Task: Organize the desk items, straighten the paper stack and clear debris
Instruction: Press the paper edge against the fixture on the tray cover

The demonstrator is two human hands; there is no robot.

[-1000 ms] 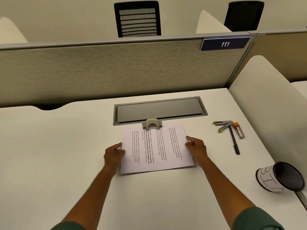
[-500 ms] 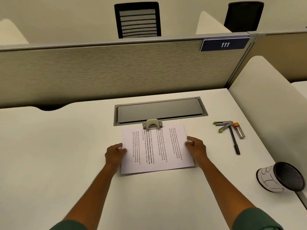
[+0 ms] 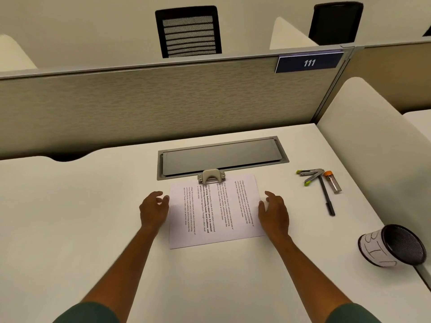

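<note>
Paper stack squaring step: both hands flank it, neither one gripping.
Left hand sits at the stack's left edge, fingers loosely curled, tips just beside or touching the sheet, can't tell which; right hand at the right edge, fingers relaxed, holding nothing. Stack lies mid-desk, its far edge at the staple remover and the closed cable hatch; edges look near aligned, slight skew against the desk's front edge. Judgement: straightening is about done. Next move likely the loose items toward the right edge: stapler, pen, lead tube, then the tipped mesh cup near the front-right corner, which needs righting first. No debris that I can make out.
</note>
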